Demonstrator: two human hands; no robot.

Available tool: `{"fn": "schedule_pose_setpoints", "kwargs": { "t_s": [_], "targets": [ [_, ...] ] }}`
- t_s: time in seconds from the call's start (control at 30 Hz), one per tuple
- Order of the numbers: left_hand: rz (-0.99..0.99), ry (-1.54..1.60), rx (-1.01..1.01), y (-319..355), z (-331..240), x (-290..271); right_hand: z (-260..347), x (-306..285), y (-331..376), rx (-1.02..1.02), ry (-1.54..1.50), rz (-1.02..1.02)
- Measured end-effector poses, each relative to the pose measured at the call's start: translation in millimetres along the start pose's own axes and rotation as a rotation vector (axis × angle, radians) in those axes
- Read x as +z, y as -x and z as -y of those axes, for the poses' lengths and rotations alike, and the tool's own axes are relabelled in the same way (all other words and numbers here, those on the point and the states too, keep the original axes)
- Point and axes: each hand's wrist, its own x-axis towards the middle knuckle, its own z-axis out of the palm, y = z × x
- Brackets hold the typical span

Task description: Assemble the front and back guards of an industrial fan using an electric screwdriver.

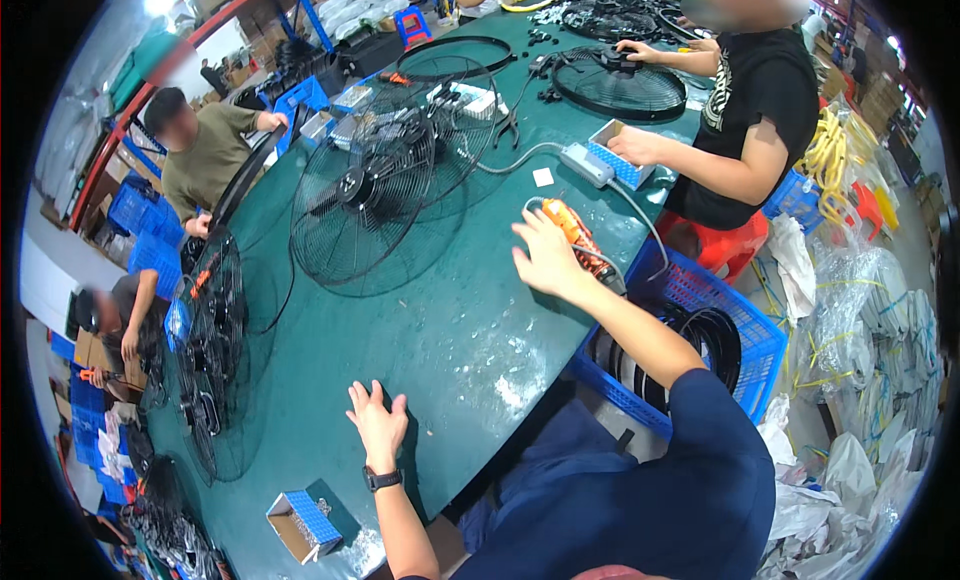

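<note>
My left hand is over the green table, fingers spread, holding nothing. A dark watch is on that wrist. Near it, towards the front edge, sits a small open blue-and-white cardboard box with small metal parts beside it. My right hand is stretched forward with its fingers apart, right beside an orange electric screwdriver lying on the table. Whether the fingers touch the tool I cannot tell. Ahead of my hands stands a black fan with a wire guard.
More fans line the left edge. A blue crate of black rings stands at my right. Across the table, one person's hand reaches into a blue box; another person holds a black ring. A grey power box trails cables.
</note>
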Motion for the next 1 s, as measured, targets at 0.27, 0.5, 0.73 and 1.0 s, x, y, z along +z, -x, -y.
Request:
{"fn": "schedule_pose_setpoints", "kwargs": {
  "t_s": [0.27, 0.5, 0.73, 1.0],
  "targets": [
    [0.11, -0.111, -0.073, 7.9, -19.3, 0.8, -64.4, 16.5, -148.1, 0.212, 0.048, 0.294],
    [0.126, -0.178, -0.105, 1.0, -27.7, 6.2, -88.8, 74.6, -227.0, 0.372, -1.037, 0.033],
    [0.178, -0.235, -0.087, -13.6, -33.1, 11.2, -19.9, 95.5, -229.2, 0.171, -0.498, -0.497],
    [0.167, -0.239, -0.062, -10.0, -27.6, 16.2, 61.5, 80.5, -235.9, -0.098, -0.631, -0.511]
  ]
}}
